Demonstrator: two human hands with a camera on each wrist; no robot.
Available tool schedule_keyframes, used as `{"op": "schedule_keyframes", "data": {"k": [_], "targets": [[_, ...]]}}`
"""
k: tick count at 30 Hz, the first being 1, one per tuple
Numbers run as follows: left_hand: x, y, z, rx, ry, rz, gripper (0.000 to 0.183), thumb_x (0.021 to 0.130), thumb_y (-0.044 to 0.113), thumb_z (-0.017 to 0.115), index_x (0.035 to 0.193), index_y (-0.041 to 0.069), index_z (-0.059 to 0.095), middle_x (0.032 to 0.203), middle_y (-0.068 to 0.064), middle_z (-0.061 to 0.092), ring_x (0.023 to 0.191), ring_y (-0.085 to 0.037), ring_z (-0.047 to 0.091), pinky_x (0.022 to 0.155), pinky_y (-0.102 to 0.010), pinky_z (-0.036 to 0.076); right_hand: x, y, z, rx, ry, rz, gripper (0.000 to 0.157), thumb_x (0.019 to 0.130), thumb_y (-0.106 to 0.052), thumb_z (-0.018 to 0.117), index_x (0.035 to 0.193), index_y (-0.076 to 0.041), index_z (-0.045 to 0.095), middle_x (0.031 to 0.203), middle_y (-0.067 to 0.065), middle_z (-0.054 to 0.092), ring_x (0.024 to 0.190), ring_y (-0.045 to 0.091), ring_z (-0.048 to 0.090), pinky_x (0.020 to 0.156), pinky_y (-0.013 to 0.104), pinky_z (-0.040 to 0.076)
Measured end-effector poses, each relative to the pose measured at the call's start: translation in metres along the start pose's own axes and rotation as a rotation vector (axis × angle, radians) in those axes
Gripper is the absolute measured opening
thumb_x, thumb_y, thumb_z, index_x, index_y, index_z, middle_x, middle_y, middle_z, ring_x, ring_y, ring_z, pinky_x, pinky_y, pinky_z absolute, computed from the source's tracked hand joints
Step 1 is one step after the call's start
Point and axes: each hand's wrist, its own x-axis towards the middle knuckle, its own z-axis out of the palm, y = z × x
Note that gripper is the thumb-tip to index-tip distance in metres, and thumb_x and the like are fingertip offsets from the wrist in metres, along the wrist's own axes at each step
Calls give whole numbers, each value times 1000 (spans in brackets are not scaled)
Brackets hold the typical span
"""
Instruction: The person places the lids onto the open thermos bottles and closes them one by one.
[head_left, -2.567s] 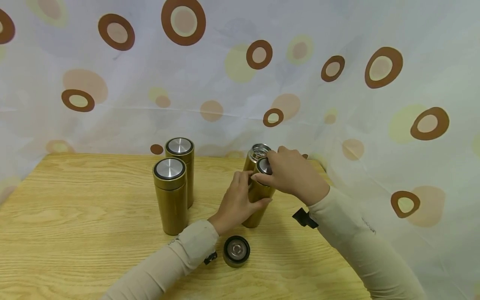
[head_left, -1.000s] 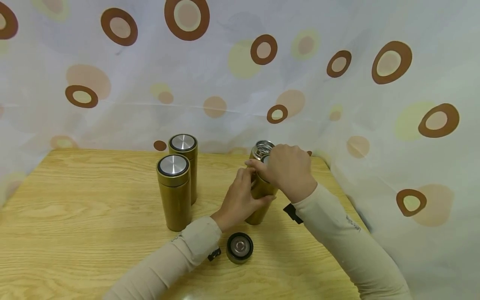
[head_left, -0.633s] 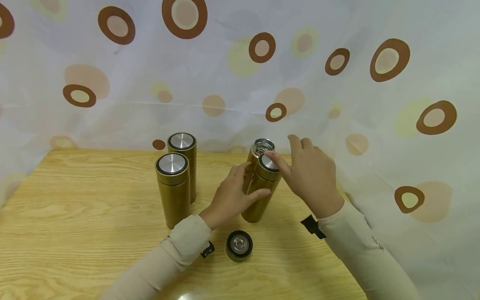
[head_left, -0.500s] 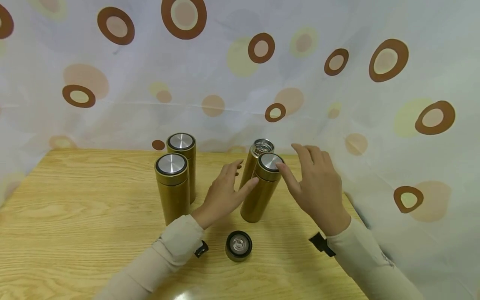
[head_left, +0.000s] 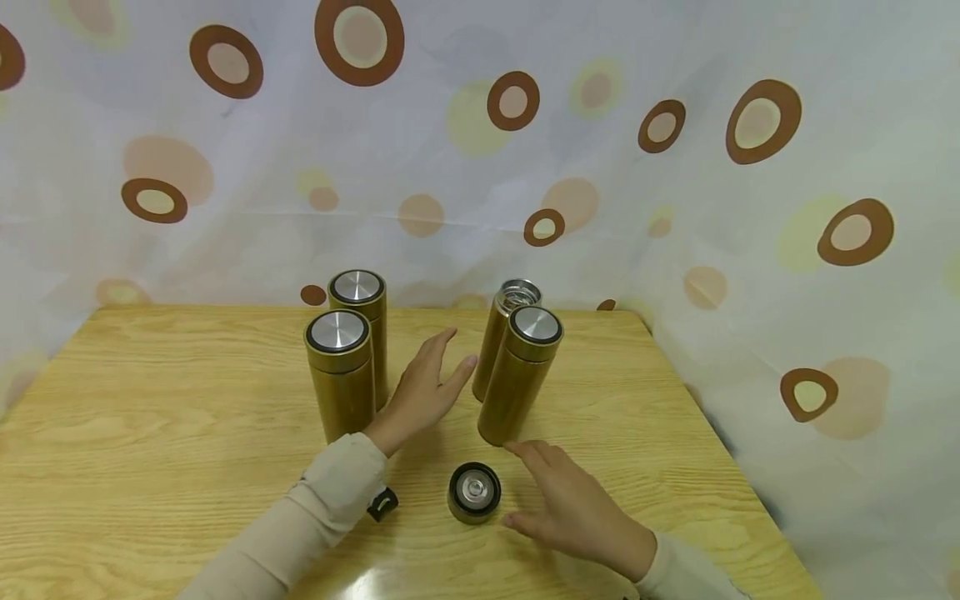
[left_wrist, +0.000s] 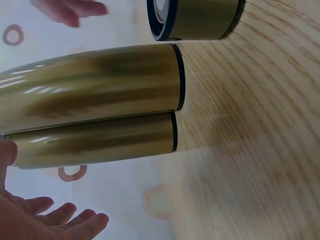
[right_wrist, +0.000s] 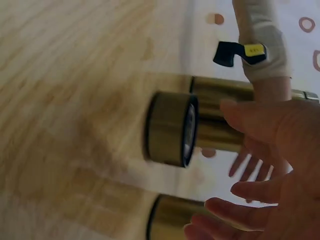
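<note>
Loose lid (head_left: 474,493) is seen inside-up, axis upright, well in from the right edge of the worktop (head_left: 150,433); just right of it, the nearer right hand (head_left: 576,510) is held spread, nothing gripped; the left hand (head_left: 420,396), also spread and empty, is held farther off, between two pairs of bottles (head_left: 517,387).

We count one left hand (head_left: 417,396) and one right hand (head_left: 576,510), two in all. Gold bottles (head_left: 343,396) we make four: two capped bottles (head_left: 380,337) to the left of the left hand, one capped bottle (head_left: 514,379) and one uncapped bottle (head_left: 492,350) to its right. We find four caps (head_left: 337,335): three on bottles and one loose cap (head_left: 475,492) just left of the right hand. Under both hands, we see one table (head_left: 165,417).
</note>
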Motion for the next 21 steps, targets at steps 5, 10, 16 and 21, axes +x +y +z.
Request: {"op": "schedule_keyframes", "data": {"k": [5, 10, 16, 21], "targets": [[0, -2, 1, -18, -8, -10, 65, 99, 48, 45, 151, 13, 25, 154, -10, 29, 141, -31, 29, 112, -50, 27, 15, -2, 13, 81, -177, -25, 92, 72, -41, 83, 143, -3, 38, 136, 14, 50, 122, 30, 50, 96, 46, 47], [0, -3, 3, -31, -1, 5, 65, 99, 45, 47, 151, 14, 26, 154, -10, 29, 141, -30, 28, 113, -50, 27, 30, 0, 26, 90, -277, -51, 95, 71, -45, 82, 142, 2, 39, 135, 15, 50, 121, 28, 51, 98, 43, 46], [0, -3, 2, -21, -7, 2, 65, 99, 46, 47, 152, 16, 25, 154, -9, 28, 141, -29, 27, 113, -49, 27, 38, 3, 37, 81, -316, -73, 78, 73, -41, 83, 133, -4, 48, 124, 6, 55, 111, 18, 53, 93, 34, 48], [3, -2, 0, -22, -11, 17, 65, 99, 47, 47, 152, 16, 25, 154, -9, 28, 141, -30, 28, 112, -51, 28, 42, 2, 34, 85, -314, -65, 69, 74, -37, 84, 127, -7, 52, 118, 3, 56, 106, 15, 54, 89, 30, 49]]}}
